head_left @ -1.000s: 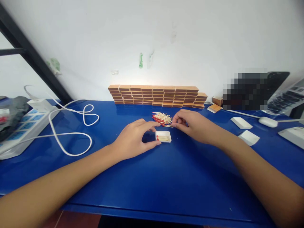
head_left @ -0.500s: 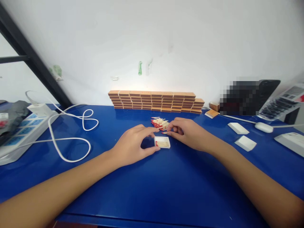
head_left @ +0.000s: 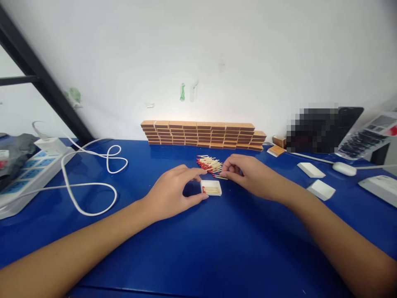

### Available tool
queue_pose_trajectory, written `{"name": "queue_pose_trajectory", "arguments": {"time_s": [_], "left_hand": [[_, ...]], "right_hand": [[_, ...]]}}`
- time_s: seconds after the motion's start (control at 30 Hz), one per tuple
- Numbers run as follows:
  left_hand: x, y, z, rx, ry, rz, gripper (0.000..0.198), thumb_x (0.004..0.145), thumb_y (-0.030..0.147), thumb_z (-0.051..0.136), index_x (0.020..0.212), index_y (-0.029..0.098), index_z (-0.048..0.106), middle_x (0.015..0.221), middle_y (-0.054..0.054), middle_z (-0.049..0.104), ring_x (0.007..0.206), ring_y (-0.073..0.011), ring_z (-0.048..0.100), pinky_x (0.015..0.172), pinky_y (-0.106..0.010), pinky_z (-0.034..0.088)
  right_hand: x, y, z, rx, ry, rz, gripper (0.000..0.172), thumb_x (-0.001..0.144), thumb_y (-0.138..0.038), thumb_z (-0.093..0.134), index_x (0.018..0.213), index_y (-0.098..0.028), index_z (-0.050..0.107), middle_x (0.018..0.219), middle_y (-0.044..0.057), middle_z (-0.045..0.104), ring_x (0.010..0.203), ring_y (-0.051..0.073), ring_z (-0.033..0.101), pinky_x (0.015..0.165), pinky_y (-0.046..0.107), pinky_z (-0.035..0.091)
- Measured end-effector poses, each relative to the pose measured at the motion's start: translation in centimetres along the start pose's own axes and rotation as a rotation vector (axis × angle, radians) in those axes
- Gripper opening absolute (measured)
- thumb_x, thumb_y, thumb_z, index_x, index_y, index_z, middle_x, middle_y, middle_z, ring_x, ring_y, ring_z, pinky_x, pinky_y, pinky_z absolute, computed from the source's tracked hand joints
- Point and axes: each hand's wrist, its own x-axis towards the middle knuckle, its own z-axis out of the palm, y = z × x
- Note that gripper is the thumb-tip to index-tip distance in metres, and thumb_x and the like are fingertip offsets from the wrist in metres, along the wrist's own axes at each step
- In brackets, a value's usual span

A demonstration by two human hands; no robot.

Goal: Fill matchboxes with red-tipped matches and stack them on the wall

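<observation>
My left hand (head_left: 175,188) curls around the left end of a small white matchbox tray (head_left: 219,188), its thumb at the near corner and its forefinger at the far one. Several red-headed matches (head_left: 212,190) lie side by side in the tray. Just behind it is a loose heap of matches (head_left: 211,164). My right hand (head_left: 245,174) has its fingertips closed together at the heap's right edge; what they pinch, if anything, is hidden. One single match (head_left: 219,177) lies in front of the heap, right by the right thumb tip.
Stacked matchboxes (head_left: 198,134) line the wall. To the right are a flat matchbox sleeve (head_left: 276,150), two white trays (head_left: 311,169), a white cable adapter (head_left: 344,168) and a dark screen (head_left: 350,122). At the left, a power strip (head_left: 27,176) and white cables (head_left: 89,183) lie on the blue table (head_left: 198,248).
My right hand has shifted slightly right. The single match near its thumb now shows along more of its length. My left hand stays at the tray; the camera view has tilted a little.
</observation>
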Motion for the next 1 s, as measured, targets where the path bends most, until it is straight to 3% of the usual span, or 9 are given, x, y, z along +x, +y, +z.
{"name": "queue_pose_trajectory", "arguments": {"time_s": [0.2,0.47,0.8,1.0], "left_hand": [[-0.2,0.0,0.0,-0.008,-0.006,-0.020,0.052,0.088,0.035,0.085,0.134,0.022,0.066,0.107,-0.003,0.078,0.098,-0.0230,0.071,0.091,-0.042,0.060],[0.1,0.3,-0.2,0.013,-0.006,-0.027,0.052,0.088,0.033,0.085,0.134,0.022,0.066,0.108,-0.002,0.078,0.101,-0.0229,0.071,0.093,-0.040,0.059],[0.1,0.1,-0.2,0.023,-0.003,-0.046,0.050,0.089,0.033,0.084,0.135,0.023,0.066,0.107,-0.002,0.078,0.100,-0.0225,0.071,0.092,-0.040,0.058],[0.1,0.0,-0.2,0.045,0.027,-0.037,0.049,0.089,0.033,0.084,0.133,0.022,0.066,0.107,-0.002,0.078,0.100,-0.0232,0.071,0.091,-0.041,0.059]], "right_hand": [[0.4,0.6,0.4,-0.073,0.081,0.005,0.017,0.098,-0.032,0.061,0.090,-0.021,0.070,0.085,0.006,0.066,0.075,0.019,0.058,0.067,0.033,0.041],[0.1,0.5,0.8,-0.003,-0.083,0.031,0.018,0.097,-0.036,0.062,0.088,-0.023,0.070,0.087,0.005,0.067,0.072,0.019,0.057,0.065,0.032,0.042],[0.1,0.6,0.5,-0.016,-0.097,0.029,0.018,0.099,-0.032,0.059,0.087,-0.022,0.069,0.090,0.006,0.067,0.075,0.019,0.057,0.068,0.033,0.042],[-0.6,-0.8,-0.4,0.046,0.033,-0.011,0.022,0.099,-0.040,0.061,0.089,-0.023,0.070,0.080,0.003,0.065,0.068,0.018,0.055,0.061,0.031,0.040]]}}
